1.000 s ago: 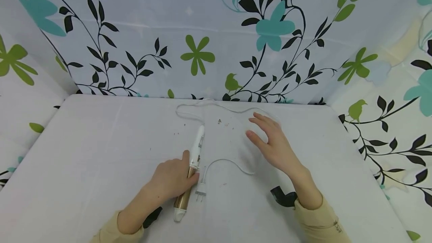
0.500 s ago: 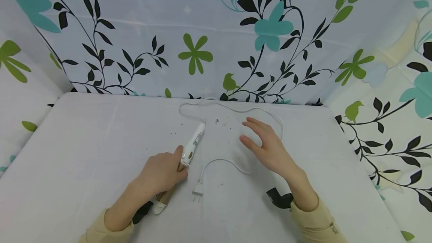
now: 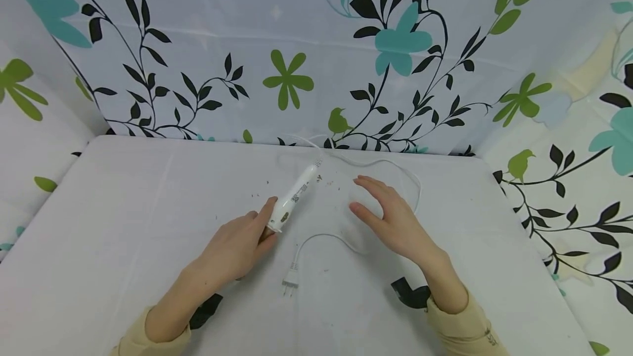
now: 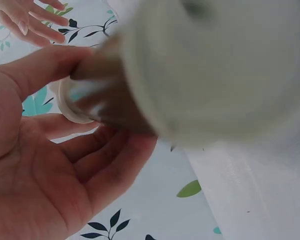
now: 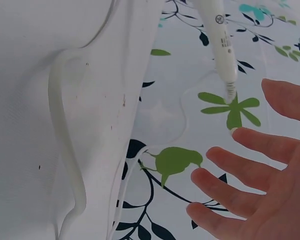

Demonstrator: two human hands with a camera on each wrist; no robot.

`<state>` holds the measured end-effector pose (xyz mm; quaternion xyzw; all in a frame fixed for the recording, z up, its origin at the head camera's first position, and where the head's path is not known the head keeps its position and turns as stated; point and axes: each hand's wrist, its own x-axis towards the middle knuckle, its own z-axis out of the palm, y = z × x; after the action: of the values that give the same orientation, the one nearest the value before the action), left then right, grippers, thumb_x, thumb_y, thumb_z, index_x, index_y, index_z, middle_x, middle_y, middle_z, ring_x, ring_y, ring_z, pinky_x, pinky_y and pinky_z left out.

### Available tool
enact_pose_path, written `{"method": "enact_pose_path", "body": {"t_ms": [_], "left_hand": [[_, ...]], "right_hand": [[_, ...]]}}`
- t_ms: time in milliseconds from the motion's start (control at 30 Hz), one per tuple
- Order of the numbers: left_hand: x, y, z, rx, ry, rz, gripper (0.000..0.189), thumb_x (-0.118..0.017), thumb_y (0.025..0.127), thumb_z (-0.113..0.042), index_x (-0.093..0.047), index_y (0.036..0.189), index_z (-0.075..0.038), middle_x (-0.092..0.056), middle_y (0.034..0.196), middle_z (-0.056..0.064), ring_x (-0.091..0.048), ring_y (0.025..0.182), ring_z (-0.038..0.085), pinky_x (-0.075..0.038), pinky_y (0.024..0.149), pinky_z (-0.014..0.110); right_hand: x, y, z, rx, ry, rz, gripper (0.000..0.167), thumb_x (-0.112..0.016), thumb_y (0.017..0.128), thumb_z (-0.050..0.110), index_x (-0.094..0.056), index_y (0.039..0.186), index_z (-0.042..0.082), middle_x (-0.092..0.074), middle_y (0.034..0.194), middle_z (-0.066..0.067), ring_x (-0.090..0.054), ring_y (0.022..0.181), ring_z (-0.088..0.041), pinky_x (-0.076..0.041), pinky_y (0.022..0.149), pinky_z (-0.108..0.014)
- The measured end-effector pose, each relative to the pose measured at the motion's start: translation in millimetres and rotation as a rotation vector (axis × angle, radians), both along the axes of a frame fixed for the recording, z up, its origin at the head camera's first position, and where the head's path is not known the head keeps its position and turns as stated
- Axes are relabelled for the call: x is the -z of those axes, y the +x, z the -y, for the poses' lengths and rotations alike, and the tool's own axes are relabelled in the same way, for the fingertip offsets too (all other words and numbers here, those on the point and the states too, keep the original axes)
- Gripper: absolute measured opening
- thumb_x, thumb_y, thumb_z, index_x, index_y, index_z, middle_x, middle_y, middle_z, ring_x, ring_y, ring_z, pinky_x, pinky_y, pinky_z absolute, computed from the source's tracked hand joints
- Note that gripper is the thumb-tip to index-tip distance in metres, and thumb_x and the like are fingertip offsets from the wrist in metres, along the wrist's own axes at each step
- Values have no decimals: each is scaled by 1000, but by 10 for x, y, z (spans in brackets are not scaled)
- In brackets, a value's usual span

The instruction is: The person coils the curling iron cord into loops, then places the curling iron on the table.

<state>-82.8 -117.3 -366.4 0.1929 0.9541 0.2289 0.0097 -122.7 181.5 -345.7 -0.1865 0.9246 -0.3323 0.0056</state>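
Note:
My left hand (image 3: 237, 246) grips a curling iron (image 3: 295, 198) with a white handle and a gold-brown barrel. Its fingers and thumb curl round the barrel, most of which the hand hides in the head view. The handle slants up and right, cord end farthest away. In the left wrist view the barrel (image 4: 107, 82) passes between thumb and fingers, and a large blurred white part fills the upper right. My right hand (image 3: 393, 224) holds nothing, fingers spread and slightly bent, to the right of the handle. The right wrist view shows the handle's tip (image 5: 225, 55) beyond the fingers.
The white cord (image 3: 390, 162) runs from the handle along the table's back edge and loops near the right hand. Its two-pin plug (image 3: 290, 276) lies on the white table (image 3: 123, 224) between the forearms. Small dark crumbs are scattered at the back. A patterned curtain (image 3: 222, 26) surrounds the table.
The left hand has swung the curling iron left, then raised its handle end up and away to the right. The right hand shifted slightly left and stays spread.

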Motion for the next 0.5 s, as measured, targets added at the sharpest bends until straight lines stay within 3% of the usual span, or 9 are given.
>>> {"method": "enact_pose_path", "body": {"t_ms": [133, 267, 367, 500], "left_hand": [[17, 13, 13, 7, -28, -138, 60, -73, 91, -10, -45, 144, -6, -51, 77, 2, -42, 61, 13, -38, 53, 26], [35, 13, 36, 19, -52, -230, 61, -73, 90, -7, -47, 145, -11, -51, 81, 5, -44, 63, 13, -39, 54, 26], [19, 10, 57, 22, -52, -251, 63, -72, 90, -4, -46, 147, -18, -51, 86, 6, -44, 62, 14, -37, 52, 27], [-32, -5, 87, 33, -75, -261, 69, -71, 90, -1, -45, 149, -26, -51, 93, 7, -48, 69, 17, -41, 63, 33]], "right_hand": [[-10, 3, 3, -5, -15, -8, 60, -60, 100, 39, -42, 151, 16, -42, 156, -4, -36, 145, -27, -30, 115, -53], [2, 13, 5, -43, -43, -51, 57, -59, 101, 35, -40, 152, 18, -42, 155, -2, -38, 145, -26, -32, 115, -52], [17, 17, 14, -88, -67, -121, 52, -59, 102, 24, -42, 151, 18, -44, 155, -2, -37, 145, -23, -33, 115, -50], [25, 12, 31, -116, -69, -223, 51, -60, 99, 8, -47, 148, 16, -46, 152, -3, -40, 143, -22, -36, 113, -48]]}}
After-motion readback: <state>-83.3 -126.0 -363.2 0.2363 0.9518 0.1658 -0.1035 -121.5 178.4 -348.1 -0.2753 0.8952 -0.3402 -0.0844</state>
